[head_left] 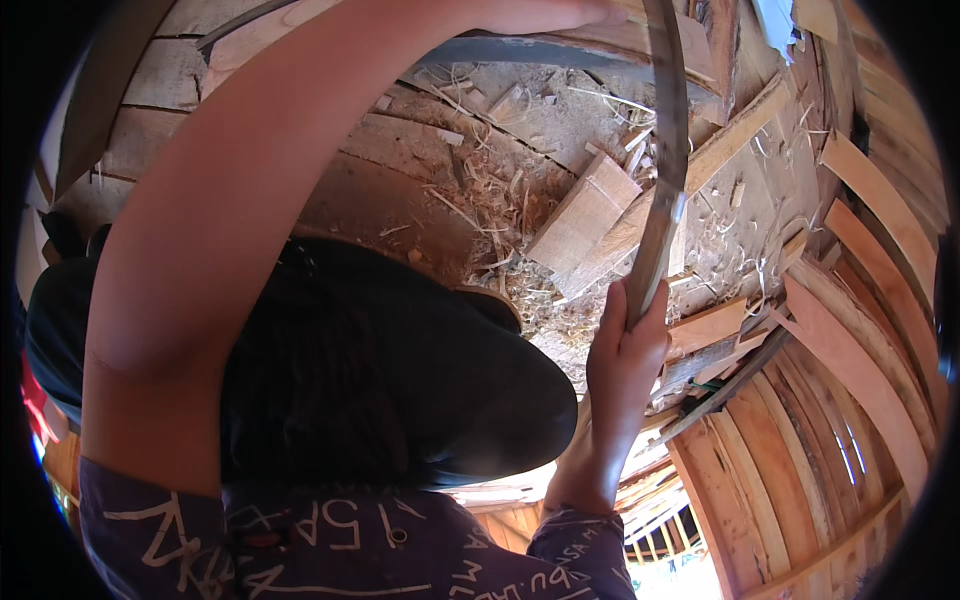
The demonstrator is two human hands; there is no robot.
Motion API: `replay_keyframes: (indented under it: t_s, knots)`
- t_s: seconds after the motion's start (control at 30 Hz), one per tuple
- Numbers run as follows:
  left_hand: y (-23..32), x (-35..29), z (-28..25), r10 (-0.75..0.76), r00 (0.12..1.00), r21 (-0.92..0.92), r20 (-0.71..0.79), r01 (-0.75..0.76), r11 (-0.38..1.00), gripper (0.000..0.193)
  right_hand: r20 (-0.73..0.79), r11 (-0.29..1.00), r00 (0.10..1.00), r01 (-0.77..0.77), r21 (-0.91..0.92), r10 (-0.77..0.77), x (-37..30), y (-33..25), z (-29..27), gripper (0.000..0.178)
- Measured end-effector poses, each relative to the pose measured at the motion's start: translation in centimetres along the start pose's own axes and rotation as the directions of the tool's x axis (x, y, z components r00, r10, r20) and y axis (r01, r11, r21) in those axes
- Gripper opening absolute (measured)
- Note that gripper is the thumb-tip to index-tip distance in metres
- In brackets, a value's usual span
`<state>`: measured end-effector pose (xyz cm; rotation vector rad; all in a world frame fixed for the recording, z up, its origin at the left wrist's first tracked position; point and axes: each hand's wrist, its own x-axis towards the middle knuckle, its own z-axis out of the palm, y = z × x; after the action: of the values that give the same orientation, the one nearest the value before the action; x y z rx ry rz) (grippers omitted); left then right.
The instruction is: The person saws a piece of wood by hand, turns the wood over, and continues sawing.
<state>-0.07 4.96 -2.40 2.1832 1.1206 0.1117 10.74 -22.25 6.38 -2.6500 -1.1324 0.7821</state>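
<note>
My right hand (628, 340) is closed around the wooden handle of a machete (672, 120). Its long, slightly curved blade points away from me and runs out of the top edge of the view. Across the top reaches my left arm, and my left hand (560, 12) grips a wooden plank (690, 52) there, its fingers partly cut off by the view's edge. The blade crosses the plank just right of the left fingers; whether they touch, I cannot tell. Below the plank's dark edge, the board floor (410, 140) is strewn with wood shavings (500, 215).
A short wooden block (585, 210) lies on the floor beside a long timber strip (735, 135). Offcuts (710, 325) are scattered near my right hand. Curved boards (850, 350) and a slatted wooden panel (760, 460) stand along the right. My bent knee (500, 400) is below the block.
</note>
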Motion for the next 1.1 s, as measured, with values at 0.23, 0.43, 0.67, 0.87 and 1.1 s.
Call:
replay_keyframes:
  t_s: [0.23,0.43,0.67,0.87,1.1]
  knots:
    - [-0.3,-0.3,0.3,0.057,0.997,0.089,-0.047,-0.052,0.995,0.080,0.018,0.998,0.998,0.055,0.015,-0.055,1.1,0.1,0.5,0.016]
    - [-0.2,0.5,0.2,-0.022,1.000,0.050,0.002,0.022,0.999,0.081,-0.022,0.977,0.977,0.210,-0.032,-0.211,7.7,-2.4,1.2,0.019]
    - [-0.4,-0.1,0.2,-0.035,0.999,0.021,-0.015,0.035,0.999,0.082,0.052,0.999,0.998,-0.020,-0.027,0.021,-1.1,1.0,-1.5,0.015]
    - [-0.5,-0.7,-0.2,0.054,0.997,0.117,-0.050,-0.048,0.992,0.080,0.028,0.987,0.987,0.158,0.036,-0.159,3.0,-0.5,0.3,0.020]
    - [-0.9,0.0,0.1,-0.018,0.999,0.030,-0.036,0.019,0.999,0.077,0.022,0.986,0.986,0.165,-0.027,-0.164,7.4,-2.6,1.0,0.018]
